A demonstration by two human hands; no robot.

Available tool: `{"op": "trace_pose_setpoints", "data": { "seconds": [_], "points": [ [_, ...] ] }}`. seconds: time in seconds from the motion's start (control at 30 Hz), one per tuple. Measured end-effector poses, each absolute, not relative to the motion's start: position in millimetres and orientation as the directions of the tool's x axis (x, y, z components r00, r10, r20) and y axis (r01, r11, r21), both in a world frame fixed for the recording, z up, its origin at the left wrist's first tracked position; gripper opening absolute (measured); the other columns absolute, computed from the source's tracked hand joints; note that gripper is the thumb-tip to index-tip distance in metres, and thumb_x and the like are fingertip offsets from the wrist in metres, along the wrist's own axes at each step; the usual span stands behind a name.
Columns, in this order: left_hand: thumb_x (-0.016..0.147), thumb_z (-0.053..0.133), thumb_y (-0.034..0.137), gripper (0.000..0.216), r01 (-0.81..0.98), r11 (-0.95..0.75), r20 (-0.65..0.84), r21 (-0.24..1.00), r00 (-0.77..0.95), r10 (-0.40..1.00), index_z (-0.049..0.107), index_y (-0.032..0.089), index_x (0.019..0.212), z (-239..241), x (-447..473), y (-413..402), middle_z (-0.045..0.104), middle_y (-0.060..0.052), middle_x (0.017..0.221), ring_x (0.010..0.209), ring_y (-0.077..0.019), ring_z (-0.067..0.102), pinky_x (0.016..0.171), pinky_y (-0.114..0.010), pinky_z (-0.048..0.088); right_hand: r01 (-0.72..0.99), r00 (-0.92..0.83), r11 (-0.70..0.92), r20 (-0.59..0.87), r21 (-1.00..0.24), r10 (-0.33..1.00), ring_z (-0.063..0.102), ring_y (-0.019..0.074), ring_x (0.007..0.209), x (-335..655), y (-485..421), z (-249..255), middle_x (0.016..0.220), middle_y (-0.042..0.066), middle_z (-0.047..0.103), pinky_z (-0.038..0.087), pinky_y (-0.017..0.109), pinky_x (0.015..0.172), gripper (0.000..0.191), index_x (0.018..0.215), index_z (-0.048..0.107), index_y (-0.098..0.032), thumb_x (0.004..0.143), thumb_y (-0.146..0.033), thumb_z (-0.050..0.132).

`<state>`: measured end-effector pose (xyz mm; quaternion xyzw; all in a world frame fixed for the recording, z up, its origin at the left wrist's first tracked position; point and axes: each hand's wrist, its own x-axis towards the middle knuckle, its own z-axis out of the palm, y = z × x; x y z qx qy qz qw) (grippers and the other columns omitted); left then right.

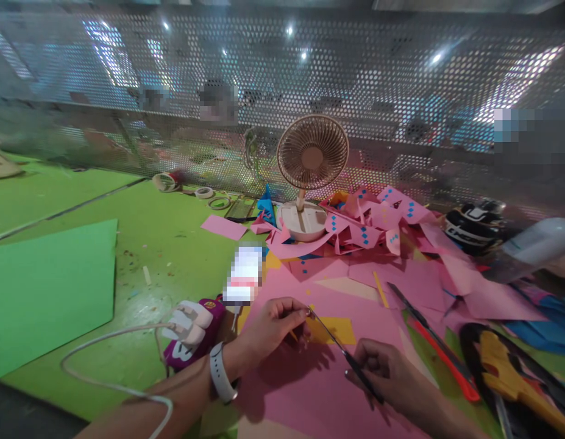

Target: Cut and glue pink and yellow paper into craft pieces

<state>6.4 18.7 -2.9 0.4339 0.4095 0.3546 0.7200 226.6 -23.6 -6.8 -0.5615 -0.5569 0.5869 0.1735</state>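
Note:
My right hand [378, 366] is closed around the dark handle of a slim tool with a thin metal shaft [330, 335]; its exact kind is not clear. The shaft slants up and left to the fingertips of my left hand [284, 320]. Thumb and forefinger of that hand are pinched at the shaft's tip, and anything small between them is hidden. A yellow paper piece [339, 330] lies just behind the tool. Both hands are above a large pink sheet [305, 396]. On my left wrist sits a white watch [222, 373].
A fan [312, 152] stands behind, beside crumpled pink scraps [364, 219]. A phone [243, 274] and a purple power block [195, 335] with a white cable are left. At right lie a red-handled blade [440, 347], a yellow tool [515, 378] and a bottle [533, 244]. Green sheet [53, 292] far left.

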Motion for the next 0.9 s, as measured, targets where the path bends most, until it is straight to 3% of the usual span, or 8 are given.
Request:
{"op": "trace_pose_setpoints", "data": {
  "seconds": [0.73, 0.9],
  "points": [
    [0.075, 0.061, 0.044, 0.031, -0.046, 0.355, -0.317, 0.934, 0.353, 0.880, 0.057, 0.014, 0.080, -1.8, 4.0, 21.0, 0.063, 0.000, 0.059, 0.043, -0.0085, 0.054, 0.043, -0.018, 0.039, 0.406, -0.246, -0.321, -0.441, -0.855, 0.863, 0.043, 0.0060, 0.041, 231.1, -18.2, -12.1, 0.047, -0.007, 0.046, 0.031, 0.018, 0.041, 0.042, 0.064, 0.045, -0.018, 0.064, -0.055, 0.066],
    [0.075, 0.061, 0.043, 0.030, -0.094, 0.342, -0.294, 0.935, 0.335, 0.895, 0.057, 0.014, 0.079, -1.7, 4.1, 20.6, 0.062, 0.000, 0.060, 0.045, -0.0081, 0.054, 0.042, -0.018, 0.038, 0.429, -0.288, -0.342, -0.485, -0.836, 0.825, 0.039, 0.0047, 0.036, 231.8, -18.3, -7.5, 0.047, -0.006, 0.049, 0.023, 0.016, 0.033, 0.042, 0.066, 0.043, -0.019, 0.067, -0.057, 0.061]
  ]
}}
